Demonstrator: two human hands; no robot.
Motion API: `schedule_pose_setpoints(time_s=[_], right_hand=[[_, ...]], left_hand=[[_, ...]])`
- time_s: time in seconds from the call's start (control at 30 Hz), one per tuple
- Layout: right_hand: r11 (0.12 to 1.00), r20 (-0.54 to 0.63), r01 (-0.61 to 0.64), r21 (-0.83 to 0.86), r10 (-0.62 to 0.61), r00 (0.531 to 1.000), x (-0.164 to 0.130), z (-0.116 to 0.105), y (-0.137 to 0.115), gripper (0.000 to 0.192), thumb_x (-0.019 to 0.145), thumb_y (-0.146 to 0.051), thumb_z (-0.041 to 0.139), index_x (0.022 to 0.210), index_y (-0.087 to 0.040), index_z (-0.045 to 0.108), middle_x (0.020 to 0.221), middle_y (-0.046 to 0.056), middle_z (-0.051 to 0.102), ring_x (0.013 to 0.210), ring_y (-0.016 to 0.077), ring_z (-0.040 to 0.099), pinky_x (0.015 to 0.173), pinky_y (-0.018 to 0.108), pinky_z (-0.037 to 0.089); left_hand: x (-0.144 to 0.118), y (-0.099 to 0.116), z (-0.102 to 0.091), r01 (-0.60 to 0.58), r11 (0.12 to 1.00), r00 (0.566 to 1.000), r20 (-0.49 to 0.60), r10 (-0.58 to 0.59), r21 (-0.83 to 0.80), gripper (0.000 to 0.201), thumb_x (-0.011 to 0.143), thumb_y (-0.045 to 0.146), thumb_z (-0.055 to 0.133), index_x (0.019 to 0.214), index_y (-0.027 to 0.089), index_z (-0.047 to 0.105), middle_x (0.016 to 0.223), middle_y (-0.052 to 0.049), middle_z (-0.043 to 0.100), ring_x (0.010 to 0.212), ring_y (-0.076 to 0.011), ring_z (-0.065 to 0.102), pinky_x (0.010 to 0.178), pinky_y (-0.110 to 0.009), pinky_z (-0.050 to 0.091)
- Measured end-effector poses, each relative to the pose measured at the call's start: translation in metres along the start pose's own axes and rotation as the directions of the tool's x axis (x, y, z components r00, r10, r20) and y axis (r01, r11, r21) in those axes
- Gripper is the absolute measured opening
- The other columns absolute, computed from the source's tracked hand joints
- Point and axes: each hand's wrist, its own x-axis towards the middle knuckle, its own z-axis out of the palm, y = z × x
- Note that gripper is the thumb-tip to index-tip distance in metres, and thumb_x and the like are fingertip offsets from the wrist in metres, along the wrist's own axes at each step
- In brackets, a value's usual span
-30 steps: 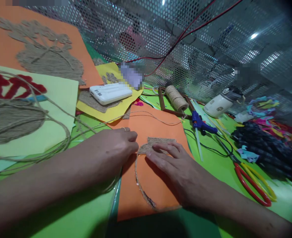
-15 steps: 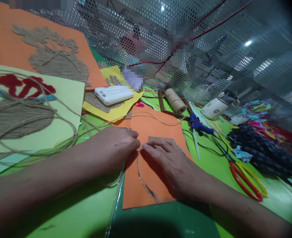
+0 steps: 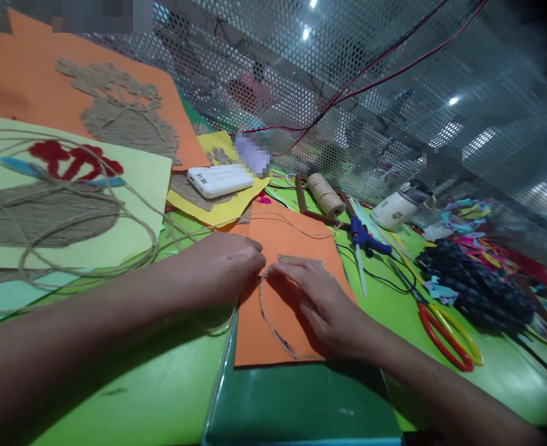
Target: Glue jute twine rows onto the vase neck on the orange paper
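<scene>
An orange sheet of card point(image 3: 249, 347) lies on a dark green board point(image 3: 301, 402) in front of me. Brown jute twine point(image 3: 264, 303) traces a curved outline on the card, and a short band of twine rows point(image 3: 301, 259) sits at its top. My left hand point(image 3: 236, 260) is closed on the twine at the outline's upper left; a loose length trails below that wrist. My right hand point(image 3: 324, 297) lies over the card, fingers stretched out, the fingertips pressing beside the twine. The palm hides part of the outline.
At the right are a blue glue gun point(image 3: 366, 238), red-and-yellow-handled scissors point(image 3: 447, 337), a twine spool point(image 3: 325, 195), a bottle point(image 3: 401, 204) and dark cloth point(image 3: 472, 288). Finished twine pictures, a white power bank point(image 3: 220, 181) and loose twine point(image 3: 152, 241) lie left. Perforated metal mesh point(image 3: 273, 74) stands behind.
The view has shifted slightly, showing more of the green board's front. Both hands stay at the same spot on the twine, with the right fingers a little straighter.
</scene>
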Motion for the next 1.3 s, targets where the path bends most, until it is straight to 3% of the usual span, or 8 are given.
schedule_pose_setpoints(time_s=[0.1, 0.33, 0.5, 0.7, 0.83, 0.97, 1.17, 1.3], right_hand=[[0.999, -0.026, 0.017, 0.027, -0.016, 1.000, -0.001, 0.002, 0.003, 0.054, 0.096, -0.002, 0.043, 0.147, -0.020, 0.047, 0.140, 0.015, 0.067, 0.132, 0.0273, 0.059, 0.110, 0.052, 0.053], [1.000, 0.047, 0.019, 0.008, -0.020, 0.999, 0.005, -0.002, -0.006, 0.065, 0.093, -0.003, 0.050, 0.155, -0.022, 0.040, 0.148, 0.015, 0.064, 0.136, 0.0309, 0.060, 0.108, 0.054, 0.056], [0.998, 0.060, -0.044, 0.055, 0.040, 0.997, 0.003, -0.006, -0.004, 0.064, 0.096, -0.002, 0.044, 0.156, -0.024, 0.040, 0.147, 0.013, 0.065, 0.136, 0.0267, 0.062, 0.113, 0.053, 0.053], [0.998, 0.091, -0.025, -0.054, 0.029, 0.995, 0.001, -0.002, -0.001, 0.058, 0.096, -0.005, 0.048, 0.153, -0.017, 0.044, 0.147, 0.019, 0.063, 0.139, 0.0302, 0.057, 0.114, 0.055, 0.051], [0.992, 0.127, 0.013, -0.128, 0.003, 0.992, 0.005, -0.001, -0.007, 0.061, 0.092, -0.004, 0.050, 0.152, -0.010, 0.044, 0.145, 0.023, 0.062, 0.134, 0.0325, 0.058, 0.111, 0.054, 0.052], [0.993, 0.178, 0.001, -0.115, 0.020, 0.984, 0.008, -0.003, -0.014, 0.068, 0.087, -0.003, 0.056, 0.153, -0.015, 0.043, 0.143, 0.019, 0.063, 0.131, 0.0313, 0.058, 0.107, 0.050, 0.054], [0.999, -0.006, 0.016, -0.044, -0.017, 1.000, 0.001, 0.002, -0.005, 0.063, 0.094, -0.005, 0.046, 0.156, -0.017, 0.036, 0.149, 0.020, 0.060, 0.137, 0.0304, 0.056, 0.110, 0.054, 0.052], [0.998, 0.037, 0.008, -0.056, -0.006, 0.999, 0.001, 0.002, -0.004, 0.063, 0.094, -0.004, 0.044, 0.155, -0.017, 0.037, 0.147, 0.020, 0.061, 0.137, 0.0304, 0.056, 0.113, 0.055, 0.050]], left_hand=[[0.002, 0.001, -0.001, 0.025, 1.000, 0.999, 0.028, -0.025, -0.002, 0.019, 0.082, 0.010, 0.060, 0.067, 0.017, 0.066, 0.076, -0.007, 0.071, 0.062, -0.0163, 0.057, 0.057, -0.034, 0.027], [0.001, -0.003, -0.003, 0.153, 0.987, 0.988, 0.046, -0.150, -0.054, 0.016, 0.083, 0.015, 0.059, 0.078, 0.018, 0.074, 0.077, -0.009, 0.076, 0.063, -0.0202, 0.061, 0.056, -0.033, 0.029], [0.006, -0.009, -0.005, 0.250, 0.944, 0.965, 0.132, -0.226, -0.214, 0.017, 0.079, 0.017, 0.061, 0.079, 0.022, 0.077, 0.076, -0.003, 0.078, 0.062, -0.0182, 0.062, 0.058, -0.030, 0.036], [0.009, -0.008, -0.008, 0.324, 0.917, 0.940, 0.188, -0.285, -0.234, 0.011, 0.075, 0.019, 0.063, 0.076, 0.023, 0.073, 0.072, -0.002, 0.076, 0.062, -0.0185, 0.063, 0.059, -0.031, 0.038], [0.009, -0.009, -0.007, 0.335, 0.908, 0.937, 0.189, -0.294, -0.250, 0.009, 0.075, 0.022, 0.064, 0.075, 0.023, 0.072, 0.070, -0.002, 0.074, 0.061, -0.0193, 0.062, 0.057, -0.031, 0.037], [0.008, -0.011, -0.006, 0.310, 0.912, 0.947, 0.176, -0.270, -0.267, 0.008, 0.074, 0.023, 0.063, 0.073, 0.023, 0.071, 0.066, -0.001, 0.072, 0.058, -0.0185, 0.059, 0.056, -0.031, 0.035], [0.008, -0.011, -0.007, 0.305, 0.918, 0.947, 0.186, -0.263, -0.255, 0.010, 0.074, 0.022, 0.062, 0.074, 0.024, 0.071, 0.068, -0.002, 0.074, 0.060, -0.0195, 0.061, 0.057, -0.031, 0.036], [0.007, -0.010, -0.009, 0.315, 0.915, 0.943, 0.188, -0.273, -0.251, 0.008, 0.073, 0.022, 0.062, 0.073, 0.024, 0.070, 0.068, -0.002, 0.074, 0.060, -0.0198, 0.061, 0.057, -0.032, 0.035]])
